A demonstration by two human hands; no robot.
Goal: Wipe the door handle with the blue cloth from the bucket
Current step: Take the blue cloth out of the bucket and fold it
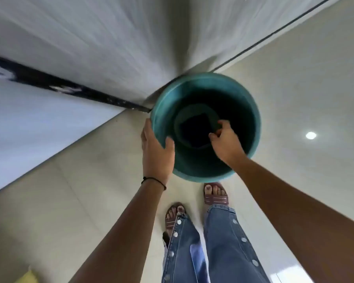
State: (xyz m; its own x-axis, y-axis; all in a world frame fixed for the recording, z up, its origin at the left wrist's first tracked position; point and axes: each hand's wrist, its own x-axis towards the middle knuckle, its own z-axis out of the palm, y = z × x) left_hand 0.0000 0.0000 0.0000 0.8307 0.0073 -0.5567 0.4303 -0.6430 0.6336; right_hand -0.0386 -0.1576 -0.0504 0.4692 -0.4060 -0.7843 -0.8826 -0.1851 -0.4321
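A teal plastic bucket (251, 111) stands on the tiled floor in a wall corner, seen from straight above. A dark blue cloth (192, 129) lies flat on its bottom. My left hand (156, 149) grips the bucket's near left rim, thumb inside and fingers outside. My right hand (225, 139) reaches down inside the bucket, its fingers pinched on the cloth's right edge. No door handle is in view.
White walls meet in a corner behind the bucket, with a dark strip (70, 88) along the left wall's foot. My sandalled feet (215, 194) and jeans are just below the bucket. A yellow object (28, 276) sits at the bottom left. Beige floor tiles spread right.
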